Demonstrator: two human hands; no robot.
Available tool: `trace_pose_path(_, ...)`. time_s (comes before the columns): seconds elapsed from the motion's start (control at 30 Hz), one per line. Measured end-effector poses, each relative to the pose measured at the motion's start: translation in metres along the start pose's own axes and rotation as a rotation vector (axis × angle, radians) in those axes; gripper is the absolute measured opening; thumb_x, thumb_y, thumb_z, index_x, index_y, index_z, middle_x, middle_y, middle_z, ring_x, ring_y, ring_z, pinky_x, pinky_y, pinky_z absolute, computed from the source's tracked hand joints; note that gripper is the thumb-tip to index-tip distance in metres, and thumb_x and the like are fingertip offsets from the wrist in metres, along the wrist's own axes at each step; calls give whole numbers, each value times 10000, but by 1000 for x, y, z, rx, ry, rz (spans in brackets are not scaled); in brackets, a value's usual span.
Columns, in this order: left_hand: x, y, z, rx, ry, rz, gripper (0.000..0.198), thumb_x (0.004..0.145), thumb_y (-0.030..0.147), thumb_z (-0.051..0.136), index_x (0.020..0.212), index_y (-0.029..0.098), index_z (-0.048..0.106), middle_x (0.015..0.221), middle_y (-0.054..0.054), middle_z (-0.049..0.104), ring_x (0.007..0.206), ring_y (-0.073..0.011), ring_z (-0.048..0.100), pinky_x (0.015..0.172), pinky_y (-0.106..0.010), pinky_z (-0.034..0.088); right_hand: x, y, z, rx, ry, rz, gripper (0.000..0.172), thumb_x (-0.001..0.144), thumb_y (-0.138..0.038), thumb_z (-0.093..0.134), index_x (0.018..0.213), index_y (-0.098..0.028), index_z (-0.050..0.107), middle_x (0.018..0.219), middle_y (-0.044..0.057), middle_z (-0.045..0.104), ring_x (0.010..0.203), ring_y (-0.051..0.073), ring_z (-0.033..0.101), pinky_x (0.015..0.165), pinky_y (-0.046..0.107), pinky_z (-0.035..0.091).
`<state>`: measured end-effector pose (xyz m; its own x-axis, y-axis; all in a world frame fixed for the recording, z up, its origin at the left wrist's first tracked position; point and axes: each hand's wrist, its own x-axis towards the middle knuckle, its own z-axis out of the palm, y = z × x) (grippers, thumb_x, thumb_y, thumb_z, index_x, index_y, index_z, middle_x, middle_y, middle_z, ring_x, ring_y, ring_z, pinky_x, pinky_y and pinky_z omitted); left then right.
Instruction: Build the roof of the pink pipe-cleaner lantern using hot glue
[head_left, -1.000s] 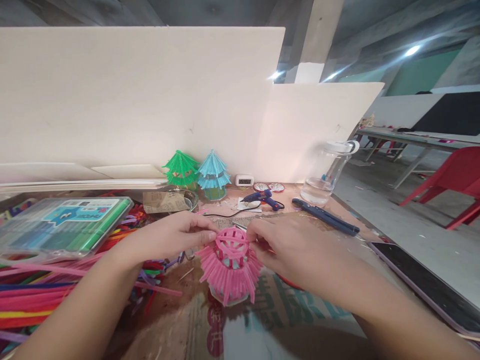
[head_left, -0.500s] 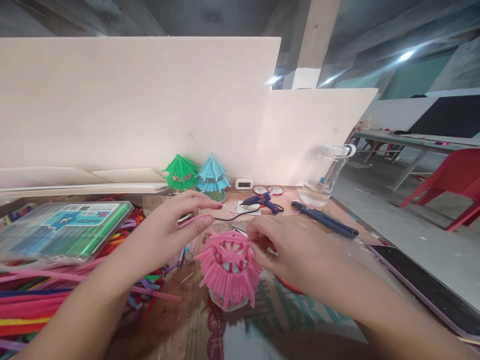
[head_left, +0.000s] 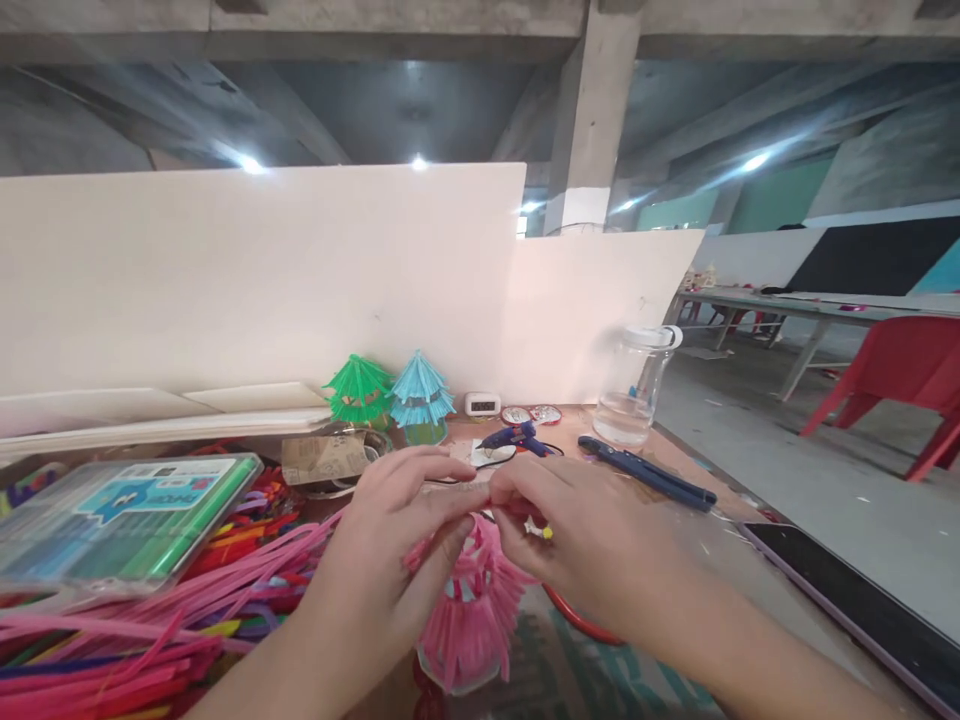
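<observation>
Past the left hand (head_left: 409,525) and right hand (head_left: 562,510), a broad pale board (head_left: 262,280). Left of the left hand, loose pipe cleaners (head_left: 247,568) and a clear marker case (head_left: 97,555). Right of the right hand, a dark phone (head_left: 847,605); ahead of it, a clear bottle (head_left: 634,390). Directly under the fingertips, partly covered, a fringed pink pipe-cleaner piece (head_left: 469,620). Both sets of fingertips brought together, right fingers curled toward the thumb; anything pinched between, impossible to tell. Ahead of the right hand, blue-handled pliers (head_left: 652,475), then a glue gun (head_left: 517,437) and small clock (head_left: 482,404).

Likeliest trouble: pink strips bent or loosened by too firm a press from crowded fingers, or the piece tipped by a brushing left palm.

On the case, a blue label (head_left: 142,490), lettering too blurred to read; beneath the right forearm, teal printing (head_left: 577,650), mostly hidden; on the clock, digits too small to settle.
</observation>
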<state>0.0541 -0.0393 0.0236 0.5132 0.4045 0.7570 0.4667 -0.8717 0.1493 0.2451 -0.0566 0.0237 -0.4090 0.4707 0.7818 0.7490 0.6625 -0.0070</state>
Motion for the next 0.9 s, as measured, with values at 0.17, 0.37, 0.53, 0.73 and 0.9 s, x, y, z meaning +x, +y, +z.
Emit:
trace_pose_path(0.17,-6,11,-2,-245,-30,-196,398,899,125,540,1194,359,669,1221,-34,638,1157,-196,599,961,-325,521,-1,1,7,44,153,-34,154,866,-83,481,802,-199,560,629,-27,604,552,125,533,528,239,347)
trace_pose_path(0.37,-6,23,-5,-458,-102,-340,426,917,223,556,1294,417,597,1356,-7,591,1276,-207,532,1068,-347,451,-2,3,9,98,337,-24,119,891,-107,507,828,-200,545,676,-18,626,622,118,576,555,229,394)
trace_pose_path(0.53,5,19,-8,-461,-45,-408,236,859,273,608,1022,325,771,1097,-40,728,1030,-213,670,899,-304,544,0,1,11,124,351,-83,105,896,-103,510,885,-200,549,746,-3,681,686,125,609,642,242,450)
trace_pose_path(0.73,10,10,-12,-347,-59,-453,167,797,295,616,686,219,716,703,-16,718,672,-182,654,640,-250,520,2,-7,8,197,261,-116,83,923,-153,522,864,-188,568,763,16,705,712,131,631,666,246,472)
trace_pose_path(0.9,9,-3,-14,-312,35,-528,194,792,373,635,700,217,704,633,-2,660,628,-178,602,583,-246,457,21,12,-16,239,81,148,153,943,-271,517,1040,-193,606,833,16,721,734,138,663,651,245,476)
